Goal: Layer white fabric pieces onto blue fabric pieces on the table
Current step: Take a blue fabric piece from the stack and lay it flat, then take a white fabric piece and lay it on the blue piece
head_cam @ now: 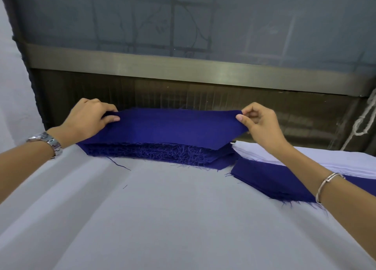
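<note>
A pale table (162, 219) is spread below the fingers. A thick blue stack (162, 151) (edges frayed) lies just under them; a second blue pile (270, 178), white pieces (335, 160) beyond it, sits under the right wrist. The top blue piece (173, 125) is pinched at its far corners by the left hand (89, 119) and right hand (258, 123). Judged best: both corners raised evenly, so only one layer is peeled.

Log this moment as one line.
left hand: grip on top blue fabric piece | right hand: grip on same | blue stack: below | white stack: untouched
</note>
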A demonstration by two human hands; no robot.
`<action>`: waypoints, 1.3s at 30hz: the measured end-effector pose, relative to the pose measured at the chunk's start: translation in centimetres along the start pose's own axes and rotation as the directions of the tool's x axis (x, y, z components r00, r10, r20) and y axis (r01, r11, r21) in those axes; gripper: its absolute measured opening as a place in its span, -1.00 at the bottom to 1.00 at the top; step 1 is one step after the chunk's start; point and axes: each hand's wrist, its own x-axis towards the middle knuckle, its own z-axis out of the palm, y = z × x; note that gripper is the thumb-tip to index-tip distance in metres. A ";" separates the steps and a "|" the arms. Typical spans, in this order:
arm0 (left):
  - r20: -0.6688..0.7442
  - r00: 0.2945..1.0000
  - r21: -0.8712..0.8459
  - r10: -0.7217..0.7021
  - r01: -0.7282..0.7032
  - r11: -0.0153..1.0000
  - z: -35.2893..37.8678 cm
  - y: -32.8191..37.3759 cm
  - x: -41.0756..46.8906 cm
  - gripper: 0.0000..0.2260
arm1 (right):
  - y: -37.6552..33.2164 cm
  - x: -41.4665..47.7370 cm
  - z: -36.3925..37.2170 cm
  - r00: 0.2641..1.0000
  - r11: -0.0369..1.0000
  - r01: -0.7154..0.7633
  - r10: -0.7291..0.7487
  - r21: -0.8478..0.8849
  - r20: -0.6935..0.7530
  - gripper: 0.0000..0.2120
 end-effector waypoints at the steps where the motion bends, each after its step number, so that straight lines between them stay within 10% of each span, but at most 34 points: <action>1: -0.011 1.000 0.002 -0.005 0.005 1.000 -0.5 0.1 -0.1 -0.75 | -0.1 0.0 -0.9 0.998 0.998 -0.060 0.060 0.033 -0.001 -0.79; 11: 0.375 0.926 -0.531 -0.047 0.256 0.808 -3.6 4.2 -1.2 -0.92 | 2.2 -3.9 -12.7 0.866 0.893 -0.446 0.448 -0.063 0.221 -0.98; 22: 0.786 0.618 -0.432 -0.006 0.557 0.710 -0.4 9.9 -6.3 -0.68 | 10.1 -10.5 -22.1 0.479 0.735 -0.527 0.672 -0.427 0.565 -0.59; 39: 0.545 0.833 -0.316 -0.091 0.305 0.898 1.7 10.3 -9.5 -0.43 | 6.5 -11.3 -21.3 0.379 0.720 -0.513 0.679 -0.468 0.629 -0.69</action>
